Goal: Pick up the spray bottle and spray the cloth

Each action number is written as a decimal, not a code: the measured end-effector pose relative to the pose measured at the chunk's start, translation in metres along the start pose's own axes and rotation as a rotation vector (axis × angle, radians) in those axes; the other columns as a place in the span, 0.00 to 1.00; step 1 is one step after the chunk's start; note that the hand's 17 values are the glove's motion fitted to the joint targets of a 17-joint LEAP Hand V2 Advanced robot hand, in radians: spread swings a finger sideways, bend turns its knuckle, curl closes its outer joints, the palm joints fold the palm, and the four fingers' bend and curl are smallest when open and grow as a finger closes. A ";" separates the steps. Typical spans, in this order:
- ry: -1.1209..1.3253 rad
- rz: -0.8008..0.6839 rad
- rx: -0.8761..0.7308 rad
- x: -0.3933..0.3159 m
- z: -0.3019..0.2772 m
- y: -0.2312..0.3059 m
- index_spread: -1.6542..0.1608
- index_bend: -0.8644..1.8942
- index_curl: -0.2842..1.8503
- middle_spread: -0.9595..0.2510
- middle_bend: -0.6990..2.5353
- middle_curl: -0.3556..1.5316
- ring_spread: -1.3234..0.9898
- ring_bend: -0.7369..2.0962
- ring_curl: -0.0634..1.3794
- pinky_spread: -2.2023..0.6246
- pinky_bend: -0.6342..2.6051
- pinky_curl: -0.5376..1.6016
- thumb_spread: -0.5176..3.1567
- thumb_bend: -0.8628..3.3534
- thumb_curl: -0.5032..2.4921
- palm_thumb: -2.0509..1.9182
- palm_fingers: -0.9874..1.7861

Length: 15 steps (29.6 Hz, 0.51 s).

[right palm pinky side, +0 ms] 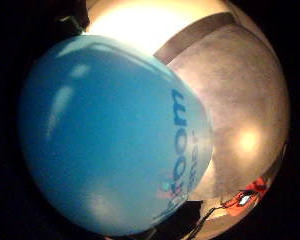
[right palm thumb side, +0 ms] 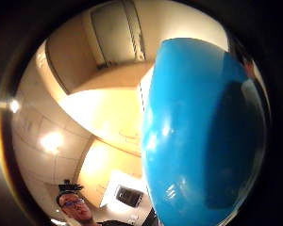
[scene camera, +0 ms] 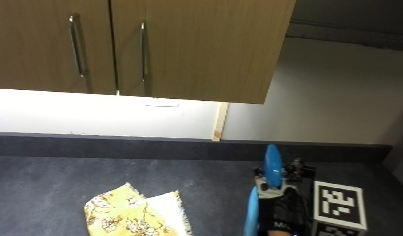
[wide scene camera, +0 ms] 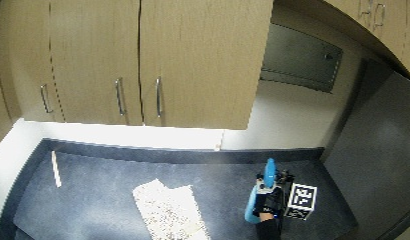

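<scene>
We are seeing the cloth (scene camera: 137,212) lying flat on the countertop (scene camera: 51,187), left of the spray bottle (scene camera: 266,196), the two well apart. The right hand (scene camera: 284,216) is sitting just right of the bottle (against its side). Cabinets (scene camera: 136,46) are hanging above, behind the counter's back edge.
</scene>
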<state>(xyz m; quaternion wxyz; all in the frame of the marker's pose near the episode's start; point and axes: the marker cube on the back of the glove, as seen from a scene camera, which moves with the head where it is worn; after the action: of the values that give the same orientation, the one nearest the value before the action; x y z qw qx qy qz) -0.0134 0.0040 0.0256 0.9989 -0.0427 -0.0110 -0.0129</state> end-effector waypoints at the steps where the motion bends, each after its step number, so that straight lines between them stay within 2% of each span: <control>1: -0.001 0.011 -0.037 0.003 0.015 0.009 0.83 0.50 0.40 0.79 0.39 0.47 0.53 0.39 0.35 0.83 0.24 0.28 0.35 0.21 0.40 0.83 0.71; 9: -0.110 0.021 -0.281 -0.016 0.102 0.041 0.83 0.49 0.40 0.79 0.38 0.47 0.53 0.39 0.35 0.83 0.24 0.29 0.35 0.21 0.40 0.83 0.71; 15: -0.059 -0.029 -0.361 -0.002 0.131 0.035 0.83 0.48 0.41 0.79 0.38 0.47 0.53 0.39 0.36 0.83 0.24 0.29 0.35 0.21 0.41 0.83 0.72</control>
<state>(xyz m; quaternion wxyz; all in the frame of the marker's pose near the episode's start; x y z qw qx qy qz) -0.0168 0.0505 0.1530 0.9740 -0.2215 -0.0385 -0.0277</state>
